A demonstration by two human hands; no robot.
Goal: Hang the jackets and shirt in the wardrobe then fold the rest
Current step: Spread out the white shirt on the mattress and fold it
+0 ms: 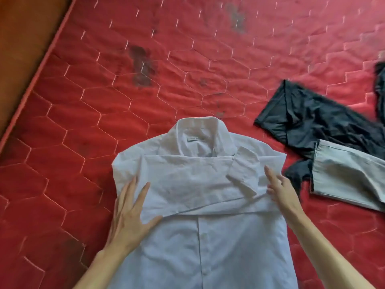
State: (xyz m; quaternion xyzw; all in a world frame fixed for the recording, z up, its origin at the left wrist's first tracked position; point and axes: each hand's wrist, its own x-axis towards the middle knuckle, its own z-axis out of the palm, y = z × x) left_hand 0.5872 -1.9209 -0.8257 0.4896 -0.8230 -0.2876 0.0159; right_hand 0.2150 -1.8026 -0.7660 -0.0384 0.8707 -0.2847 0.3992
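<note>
1. Red quilted mattress [187, 59] fills nearly the whole head view, stitched in a pale hexagon pattern and marked by several dark stains [141, 65] toward its far side.
2. Along the upper left, past the mattress edge, runs a strip of plain brown surface [25, 38]; I cannot tell whether it is floor or wall.
3. A white shirt [218, 236] lies flat on the mattress in the near middle, front side up, with its collar [198, 130] pointing away from the person.
4. Both sleeves are folded across the chest, and one cuff [243, 172] lies on top, slanting toward the shirt's right side.
5. Below the folded sleeves the button placket [204, 247] runs straight down toward the bottom edge of the view.
6. The left hand [129, 213] lies palm down on the shirt's left edge, with its fingers straight and spread, pressing the cloth flat and gripping nothing.
7. The right hand [283, 192] rests on the shirt's right side just beside the cuff, with its fingers loosely extended and spread, touching the cloth without curling round it.
8. To the right of the shirt, apart from it, a dark garment [312, 117] lies crumpled on the mattress.
9. A light grey garment [343, 172] lies partly over the dark one's near end, close to the right hand but not touching it.
10. Another bit of dark cloth [380, 84] shows at the far right edge, too cut off to identify.
</note>
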